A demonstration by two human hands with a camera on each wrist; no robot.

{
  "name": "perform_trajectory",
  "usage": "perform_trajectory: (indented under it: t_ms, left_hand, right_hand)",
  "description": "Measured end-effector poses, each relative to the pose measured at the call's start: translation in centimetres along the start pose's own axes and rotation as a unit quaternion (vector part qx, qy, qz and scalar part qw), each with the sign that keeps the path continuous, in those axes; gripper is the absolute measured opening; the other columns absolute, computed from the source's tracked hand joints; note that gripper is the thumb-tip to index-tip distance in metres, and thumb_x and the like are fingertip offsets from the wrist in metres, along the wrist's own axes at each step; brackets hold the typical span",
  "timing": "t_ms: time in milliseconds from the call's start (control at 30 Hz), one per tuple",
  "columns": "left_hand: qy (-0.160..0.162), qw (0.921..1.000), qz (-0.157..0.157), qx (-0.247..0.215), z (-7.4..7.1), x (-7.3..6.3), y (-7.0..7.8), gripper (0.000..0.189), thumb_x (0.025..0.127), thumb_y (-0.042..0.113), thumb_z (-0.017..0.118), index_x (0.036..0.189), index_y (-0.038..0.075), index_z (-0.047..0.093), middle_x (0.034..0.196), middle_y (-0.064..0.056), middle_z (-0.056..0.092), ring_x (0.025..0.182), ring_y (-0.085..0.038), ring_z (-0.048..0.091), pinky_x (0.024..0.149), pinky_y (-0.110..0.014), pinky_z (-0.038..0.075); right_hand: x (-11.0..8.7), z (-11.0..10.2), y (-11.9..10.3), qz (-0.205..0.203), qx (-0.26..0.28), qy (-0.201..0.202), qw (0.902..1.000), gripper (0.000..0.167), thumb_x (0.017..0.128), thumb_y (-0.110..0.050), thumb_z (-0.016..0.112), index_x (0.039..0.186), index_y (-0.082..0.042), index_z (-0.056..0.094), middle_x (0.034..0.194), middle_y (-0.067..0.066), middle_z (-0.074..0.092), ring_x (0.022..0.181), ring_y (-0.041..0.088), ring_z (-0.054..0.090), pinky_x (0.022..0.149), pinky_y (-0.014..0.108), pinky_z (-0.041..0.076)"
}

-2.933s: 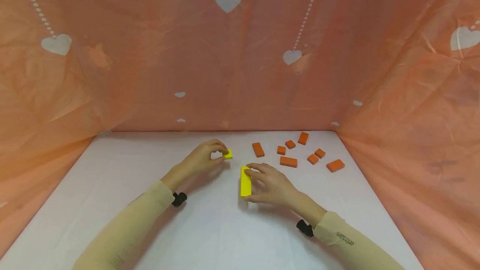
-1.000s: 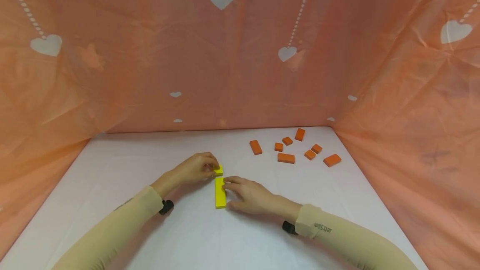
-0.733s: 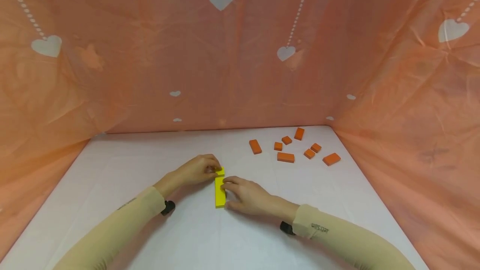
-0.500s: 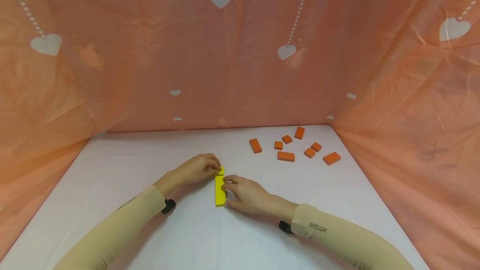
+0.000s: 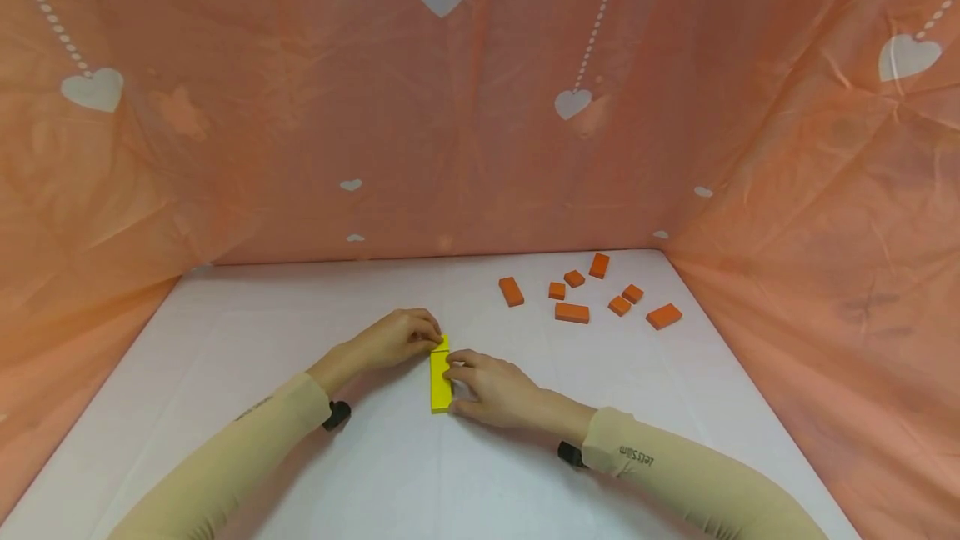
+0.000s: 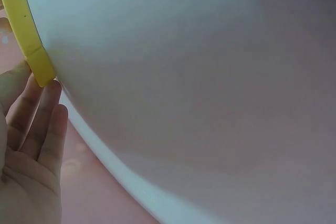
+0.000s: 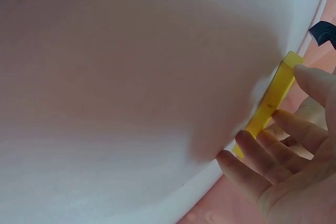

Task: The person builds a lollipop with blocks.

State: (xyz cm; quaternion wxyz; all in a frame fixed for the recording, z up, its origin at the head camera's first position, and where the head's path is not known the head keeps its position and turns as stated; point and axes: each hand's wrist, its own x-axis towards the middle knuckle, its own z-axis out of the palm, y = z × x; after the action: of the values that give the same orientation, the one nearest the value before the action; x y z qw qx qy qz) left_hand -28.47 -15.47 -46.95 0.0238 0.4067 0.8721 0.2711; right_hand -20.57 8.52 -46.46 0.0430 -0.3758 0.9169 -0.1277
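Near the middle of the white table, a long yellow block [image 5: 441, 386] lies flat, pointing away from me. A small yellow block [image 5: 444, 342] sits end to end with it at the far side, and only a thin seam shows between them. My left hand [image 5: 393, 338] pinches the small block between thumb and fingertips, partly covering it. From the right, my right hand [image 5: 498, 390] grips the long block, with the thumb at its near end and fingertips along its side and far part. In the left wrist view the small block [image 6: 42, 68] continues the line of the long block [image 6: 20, 17].
At the back right of the table [image 5: 337, 473] lie several orange blocks: longer ones like the orange bar [image 5: 572, 312] and small ones like the orange square [image 5: 557, 291]. A pinkish-orange curtain [image 5: 262, 148] with white hearts encloses the back and sides.
Both hands have brought the yellow blocks leftward in view. The small block has come from the far left of the long one, across a narrowing gap, to its far end.
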Motion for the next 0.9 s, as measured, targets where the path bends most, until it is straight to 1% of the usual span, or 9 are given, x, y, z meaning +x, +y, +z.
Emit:
perform_trajectory:
  t_ms: [267,667,767,833,900]
  left_hand:
    - [-0.006,0.9998,-0.008,-0.017,0.04,-0.07,-0.18,0.013,0.097,0.006,0.073,0.107,0.007,0.081,0.112,-0.002,0.072,0.103,-0.02,0.069,0.089,-0.031,0.059]
    - [-0.004,0.9998,-0.008,-0.018,0.11,-0.12,-0.06,0.013,0.096,0.005,0.073,0.107,0.006,0.081,0.112,-0.003,0.072,0.103,-0.021,0.069,0.09,-0.031,0.059]
    - [-0.001,0.9999,-0.013,-0.007,0.14,-0.17,0.03,0.013,0.097,0.007,0.074,0.108,0.006,0.081,0.116,-0.004,0.071,0.107,-0.023,0.069,0.094,-0.036,0.059]
    - [0.004,0.9997,-0.026,0.0,0.13,-0.21,0.14,0.015,0.097,0.009,0.074,0.111,0.007,0.08,0.12,-0.005,0.07,0.113,-0.026,0.067,0.099,-0.041,0.057]
    - [0.013,0.999,-0.042,0.011,-0.01,-0.32,0.37,0.017,0.098,0.012,0.074,0.114,0.007,0.079,0.125,-0.005,0.069,0.118,-0.028,0.066,0.103,-0.046,0.054]
  right_hand:
    - [0.0,0.03,0.05,-0.002,-0.004,0.001,1.0,0.047,0.096,-0.035,0.076,0.136,-0.012,0.069,0.149,0.006,0.057,0.13,0.022,0.061,0.101,0.036,0.056]
    - [-0.05,0.01,-0.06,0.002,0.0,0.0,1.0,0.047,0.097,-0.037,0.075,0.137,-0.012,0.069,0.15,0.006,0.057,0.132,0.022,0.06,0.102,0.037,0.055]
    - [-0.09,-0.09,-0.02,0.004,0.006,-0.003,1.0,0.048,0.097,-0.037,0.074,0.138,-0.013,0.068,0.151,0.006,0.056,0.132,0.022,0.06,0.102,0.038,0.055]
    - [-0.13,-0.31,0.08,0.012,0.02,-0.008,0.9997,0.05,0.098,-0.038,0.073,0.141,-0.014,0.065,0.153,0.005,0.053,0.134,0.023,0.059,0.105,0.04,0.054]
    - [-0.27,-0.82,0.29,0.021,0.045,-0.006,0.9987,0.053,0.099,-0.037,0.071,0.145,-0.014,0.062,0.156,0.005,0.05,0.136,0.024,0.056,0.108,0.043,0.051]
